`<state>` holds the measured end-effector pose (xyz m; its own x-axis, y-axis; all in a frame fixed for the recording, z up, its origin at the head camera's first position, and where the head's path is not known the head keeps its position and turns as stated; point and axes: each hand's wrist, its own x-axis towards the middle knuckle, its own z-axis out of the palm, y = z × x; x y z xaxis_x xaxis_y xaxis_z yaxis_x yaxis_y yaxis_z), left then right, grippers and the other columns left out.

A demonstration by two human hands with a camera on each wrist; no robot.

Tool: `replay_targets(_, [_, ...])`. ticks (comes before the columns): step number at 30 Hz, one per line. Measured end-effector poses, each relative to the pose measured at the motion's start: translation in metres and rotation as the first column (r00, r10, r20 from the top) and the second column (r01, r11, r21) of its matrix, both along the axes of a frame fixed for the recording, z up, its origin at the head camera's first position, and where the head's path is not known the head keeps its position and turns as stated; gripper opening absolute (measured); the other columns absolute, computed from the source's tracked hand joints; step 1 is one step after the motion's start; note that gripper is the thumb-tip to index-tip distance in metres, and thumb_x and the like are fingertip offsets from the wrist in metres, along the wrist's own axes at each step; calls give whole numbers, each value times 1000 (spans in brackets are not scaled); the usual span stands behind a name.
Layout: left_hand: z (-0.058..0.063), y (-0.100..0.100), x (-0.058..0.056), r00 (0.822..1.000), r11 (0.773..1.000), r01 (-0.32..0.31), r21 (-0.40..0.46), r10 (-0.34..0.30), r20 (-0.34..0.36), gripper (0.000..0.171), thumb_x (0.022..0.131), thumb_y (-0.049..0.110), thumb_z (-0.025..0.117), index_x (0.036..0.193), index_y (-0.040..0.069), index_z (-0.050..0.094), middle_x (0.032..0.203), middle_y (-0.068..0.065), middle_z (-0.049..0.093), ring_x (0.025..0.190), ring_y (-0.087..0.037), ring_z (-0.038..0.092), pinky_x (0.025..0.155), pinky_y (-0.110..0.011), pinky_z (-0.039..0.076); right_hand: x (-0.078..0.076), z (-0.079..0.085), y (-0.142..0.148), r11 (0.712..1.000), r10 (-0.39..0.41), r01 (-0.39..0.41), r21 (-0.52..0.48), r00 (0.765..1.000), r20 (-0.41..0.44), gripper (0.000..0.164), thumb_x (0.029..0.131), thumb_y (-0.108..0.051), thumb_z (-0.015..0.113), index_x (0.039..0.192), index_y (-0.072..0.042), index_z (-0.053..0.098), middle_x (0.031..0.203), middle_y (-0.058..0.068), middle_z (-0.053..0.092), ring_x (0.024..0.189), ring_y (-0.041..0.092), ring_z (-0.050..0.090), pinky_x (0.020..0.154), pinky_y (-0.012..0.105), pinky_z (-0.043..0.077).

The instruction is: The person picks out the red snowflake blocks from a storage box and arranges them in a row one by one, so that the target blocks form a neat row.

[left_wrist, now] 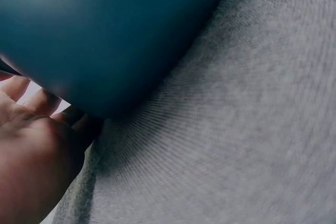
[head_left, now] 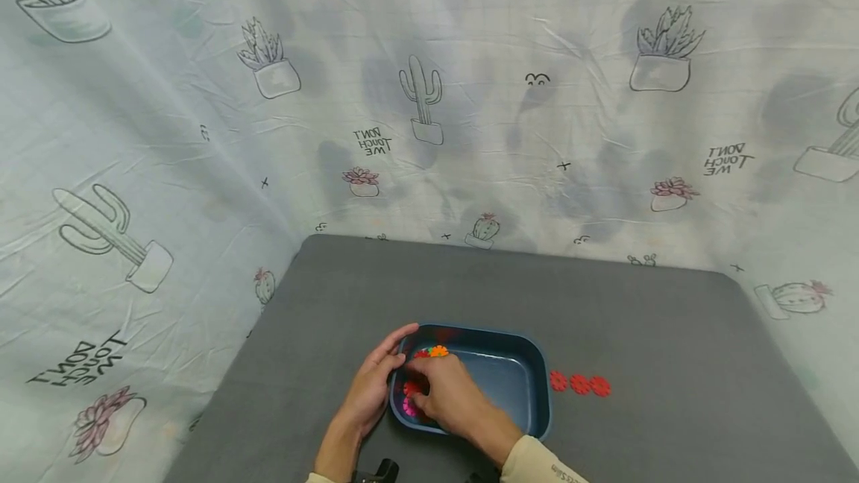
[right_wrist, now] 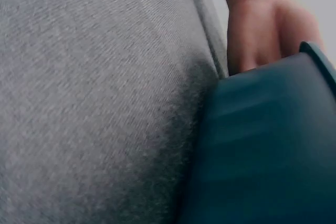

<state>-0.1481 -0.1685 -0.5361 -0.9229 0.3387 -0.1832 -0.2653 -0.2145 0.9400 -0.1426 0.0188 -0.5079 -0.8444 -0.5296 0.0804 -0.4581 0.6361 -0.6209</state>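
A dark blue rectangular tray (head_left: 513, 371) sits on the grey table. My left hand (head_left: 367, 386) grips its left side, thumb at the rim and fingers along the outer wall; the left wrist view shows fingers against the tray's blue side (left_wrist: 105, 40). Inside the tray's left end, my right hand (head_left: 452, 393) reaches down among small notched plastic discs, thumb and forefinger bent. An orange disc (head_left: 439, 351) lies beyond its knuckles, and a pink disc (head_left: 408, 406) near the thumb. I cannot tell whether the right fingertips hold a disc.
Right of the tray, three red notched discs (head_left: 580, 384) lie in a row on the grey tabletop (head_left: 510, 282). White cloth (head_left: 470, 95) printed with cacti hangs behind and at both sides of the table. A black object (head_left: 385, 470) shows near the left wrist.
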Motion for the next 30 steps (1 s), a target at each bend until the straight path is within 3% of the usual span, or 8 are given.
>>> replay_targets(7, [-1, 1, -1, 1000, 1000, 1, -24, -1, 6, 56, 112, 6, 35, 166, 15, 48, 178, -7, 34, 163, -33, 34, 111, -24, 51, 0, -3, -2, 997, -13, 20, 79, 996, -85, 25, 88, -18, 92, 111, -18, 83, 98, -11, 80, 87, 4, 70, 79, 29, 61])
replay_targets(12, [-2, 1, 0, 1000, 999, 1, -39, -1, 8, 56, 112, 6, 36, 166, 15, 47, 179, -7, 32, 164, -33, 32, 111, -23, 50, -1, -6, -3, 989, 11, 7, 147, 992, -123, 17, 89, -21, 91, 101, -21, 79, 83, -14, 71, 74, 4, 61, 69, 26, 53])
replay_targets(17, [-2, 2, 0, 1000, 999, -2, -40, 2, 4, 56, 112, 6, 35, 166, 13, 46, 179, -7, 32, 164, -34, 31, 111, -23, 51, -1, -10, -3, 988, 26, -3, 152, 988, -151, 17, 87, -20, 89, 90, -21, 73, 74, -16, 59, 68, 3, 52, 64, 22, 44])
replay_targets(30, [-2, 3, 1, 1000, 998, -9, -55, 9, -1, 56, 112, 6, 37, 166, 13, 47, 179, -5, 32, 164, -32, 31, 112, -21, 48, -3, -14, -4, 985, 41, -12, 170, 985, -170, 19, 84, -21, 88, 88, -23, 70, 73, -16, 56, 67, 4, 50, 65, 23, 43])
